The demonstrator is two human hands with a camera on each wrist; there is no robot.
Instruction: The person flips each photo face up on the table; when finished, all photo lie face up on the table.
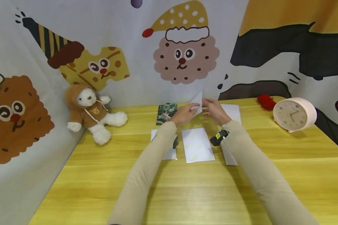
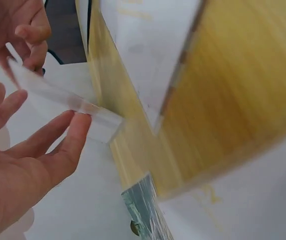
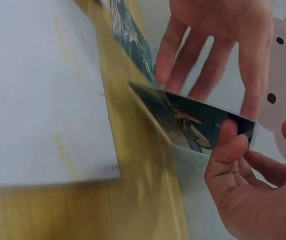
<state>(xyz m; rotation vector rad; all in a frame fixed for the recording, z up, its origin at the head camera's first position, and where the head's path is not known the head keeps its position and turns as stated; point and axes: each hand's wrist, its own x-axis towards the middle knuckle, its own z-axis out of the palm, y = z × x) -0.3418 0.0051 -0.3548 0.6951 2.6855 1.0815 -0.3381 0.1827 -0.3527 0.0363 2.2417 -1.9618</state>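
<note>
Above the back of the table, a picture card [image 1: 198, 97] is tilted up between both hands. Its plain white side faces the left wrist view, and its dark green picture side shows in the right wrist view. My left hand [image 1: 184, 113] holds the card by its left side, several fingers against the white back [image 2: 57, 95]. At the opposite edge, my right hand [image 3: 248, 185] pinches a corner, one curled finger over the picture. Face up to the left lies another picture card [image 1: 166, 115]. White-backed cards lie nearby, including one in the front middle [image 1: 198, 145].
A white card [image 1: 233, 112] lies behind the right wrist, and others are partly hidden under the forearms. A teddy bear [image 1: 93, 112] sits at the left. On the right are a pink clock [image 1: 294, 114] and red yarn [image 1: 266, 102]. A printed cloth [image 1: 140, 78] hangs behind the table.
</note>
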